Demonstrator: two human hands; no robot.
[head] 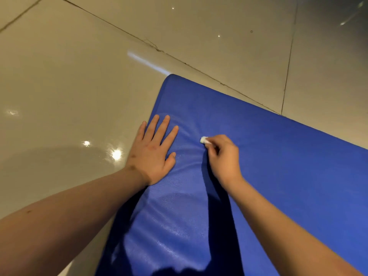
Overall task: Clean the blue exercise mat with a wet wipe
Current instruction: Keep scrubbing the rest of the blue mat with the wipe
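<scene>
The blue exercise mat point(258, 156) lies on the tiled floor point(69, 86). The left hand point(153, 154) presses flat, fingers spread; the right hand point(223, 156) pinches a balled wet wipe point(204, 140) against it. Best to unfold the wipe and stroke firmly away from the bracing palm.

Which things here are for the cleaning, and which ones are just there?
For the cleaning:
- blue mat
- wet wipe, a small white wad
- right hand, pinching the wipe against the mat
- left hand, pressing flat on the mat

Just there:
- shiny tiled floor
- cracked joint between the tiles
</scene>
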